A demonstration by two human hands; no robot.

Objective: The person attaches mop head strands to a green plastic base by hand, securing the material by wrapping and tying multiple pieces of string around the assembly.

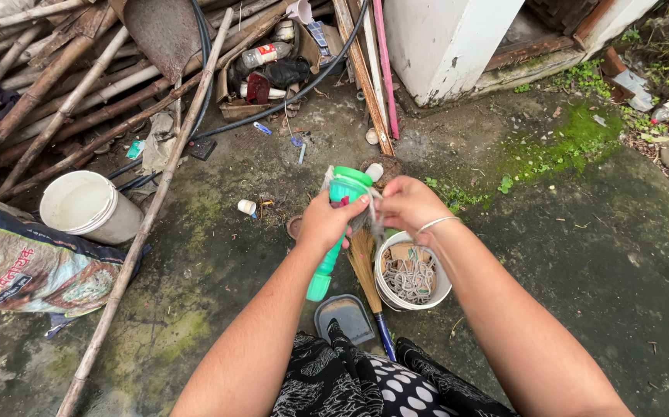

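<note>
Now the left hand (326, 220) is wrapped tight round a green bottle (337, 224), tilted above the small white bucket (433, 293), while the right hand (408, 205) pinches a thin strip at its cap.

Glossy green plastic marks the tube-shaped holder (333, 232) gripped in the left hand (326, 220). Near it, a smooth white plastic tub (436, 287) holds matt grey cord. A dry straw broom (364, 259) looks coarse. Far left, rough weathered wooden poles (64, 108) lie on damp, mossy concrete ground (581, 232).
</note>
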